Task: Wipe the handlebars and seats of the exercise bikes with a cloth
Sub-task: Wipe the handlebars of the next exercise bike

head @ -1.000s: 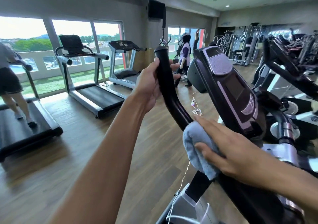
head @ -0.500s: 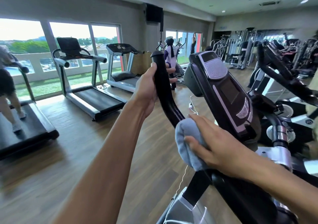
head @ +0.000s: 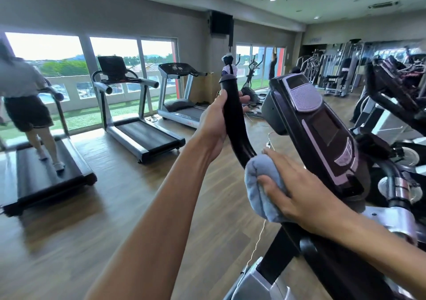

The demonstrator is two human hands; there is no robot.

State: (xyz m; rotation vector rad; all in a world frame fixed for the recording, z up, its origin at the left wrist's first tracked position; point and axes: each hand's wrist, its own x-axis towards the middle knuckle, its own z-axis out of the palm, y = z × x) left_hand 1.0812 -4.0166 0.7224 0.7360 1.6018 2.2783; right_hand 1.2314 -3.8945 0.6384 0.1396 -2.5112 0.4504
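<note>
A soft, nappy grey-blue cloth [head: 260, 184] is seen bunched round a smooth black handlebar [head: 234, 117] with a dull satin sheen, rubbery or plastic by its look. At three o'clock of the bar, glossy dark plastic is shown on the slanted console [head: 322, 133], with a dotted pale panel at its top. Polished chrome is caught on the short ribbed collar [head: 402, 190] at four o'clock. Brown wood-grain flooring [head: 110, 207], faintly reflective, is spread below. At ten o'clock, silver-painted metal frames a matt black treadmill belt [head: 147, 133].
</note>
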